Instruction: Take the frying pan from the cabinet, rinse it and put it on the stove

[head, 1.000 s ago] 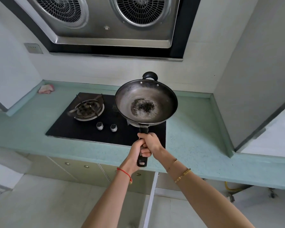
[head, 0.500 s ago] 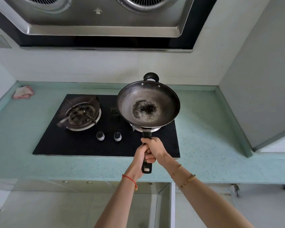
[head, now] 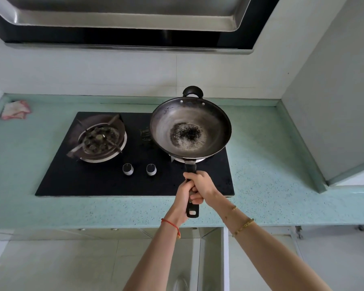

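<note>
Both hands hold the frying pan by its long black handle. The left hand wraps its fingers around the handle from the left, and the right hand wraps around it from the right — the two are squeezed close together. The pan sits over the right burner of the black stove, but I cannot tell if it touches. It has a dark burnt spot in the middle. The left burner is bare, and two knobs sit in front. A small cloth lies far left on the green counter.
</note>
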